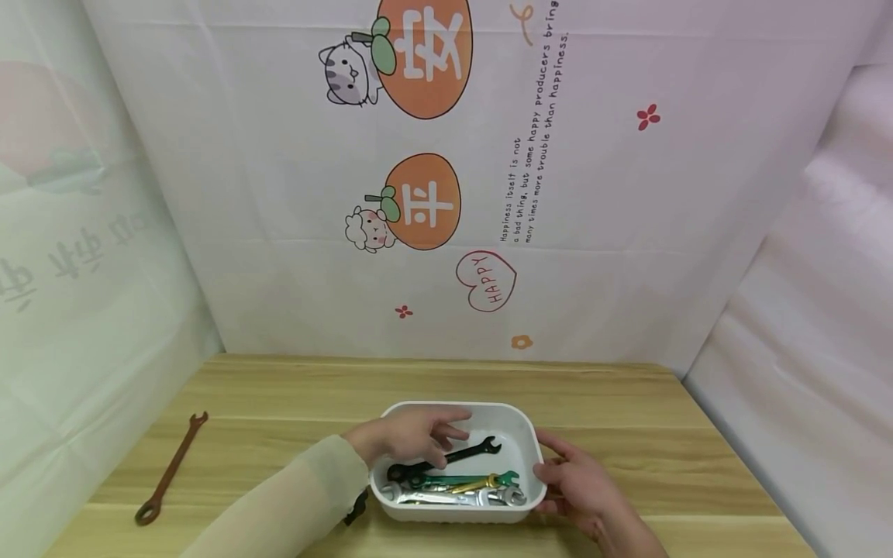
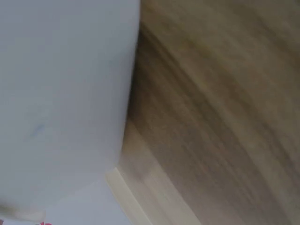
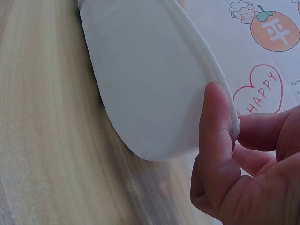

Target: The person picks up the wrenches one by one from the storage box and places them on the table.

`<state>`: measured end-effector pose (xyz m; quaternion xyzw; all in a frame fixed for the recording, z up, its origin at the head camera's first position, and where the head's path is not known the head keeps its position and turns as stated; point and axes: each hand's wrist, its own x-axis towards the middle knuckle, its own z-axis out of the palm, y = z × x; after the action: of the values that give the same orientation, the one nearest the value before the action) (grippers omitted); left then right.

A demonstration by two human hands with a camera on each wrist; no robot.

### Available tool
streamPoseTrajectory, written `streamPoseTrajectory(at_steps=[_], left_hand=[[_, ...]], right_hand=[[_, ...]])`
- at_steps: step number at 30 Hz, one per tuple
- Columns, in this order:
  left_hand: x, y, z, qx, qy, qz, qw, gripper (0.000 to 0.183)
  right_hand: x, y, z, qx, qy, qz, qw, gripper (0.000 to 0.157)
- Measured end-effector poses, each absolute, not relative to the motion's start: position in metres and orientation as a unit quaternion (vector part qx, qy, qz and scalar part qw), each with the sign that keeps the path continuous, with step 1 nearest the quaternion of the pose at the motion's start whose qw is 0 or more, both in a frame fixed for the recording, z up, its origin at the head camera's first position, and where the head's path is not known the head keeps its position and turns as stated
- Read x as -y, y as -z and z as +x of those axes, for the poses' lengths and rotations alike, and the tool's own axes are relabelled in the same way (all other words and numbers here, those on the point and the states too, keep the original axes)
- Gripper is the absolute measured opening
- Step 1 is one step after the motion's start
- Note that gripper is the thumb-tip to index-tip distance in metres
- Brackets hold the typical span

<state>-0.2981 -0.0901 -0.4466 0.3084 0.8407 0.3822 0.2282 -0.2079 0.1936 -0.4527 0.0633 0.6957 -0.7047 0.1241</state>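
Observation:
A white plastic bin [image 1: 498, 415] stands near the table's front edge with several combination wrenches inside. A black wrench [image 1: 476, 450] lies slanted on top; below it are a green wrench [image 1: 512, 478], a gold wrench [image 1: 474, 486] and silver wrenches [image 1: 453, 498]. My left hand [image 1: 415, 434] reaches over the left rim into the bin, fingers spread, thumb at the black wrench. The left wrist view shows mostly the bin's outer wall [image 2: 61, 93]. My right hand [image 1: 579, 484] grips the right rim; in the right wrist view its thumb [image 3: 216, 110] presses the outer wall.
A reddish-brown wrench [image 1: 170, 474] lies by itself on the left of the wooden table [image 1: 293, 395]. Printed white cloth [image 1: 593, 294] hangs behind and at both sides. Something small and black [image 1: 357, 508] shows beside the left sleeve.

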Motion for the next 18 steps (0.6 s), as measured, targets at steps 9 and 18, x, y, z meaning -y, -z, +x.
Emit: streamPoseTrajectory(at_steps=[9,18], left_hand=[[0.084,0.458,-0.298,-0.849,-0.377,0.302,0.215,0.089],[0.079,0.463,-0.295,-0.860,-0.355,0.315,0.188,0.092]], right_hand=[[-0.194,0.452,-0.207,-0.696,0.705,0.061,0.124,0.065],[-0.193,0.453,-0.207,-0.693,0.707,0.063,0.123,0.065]])
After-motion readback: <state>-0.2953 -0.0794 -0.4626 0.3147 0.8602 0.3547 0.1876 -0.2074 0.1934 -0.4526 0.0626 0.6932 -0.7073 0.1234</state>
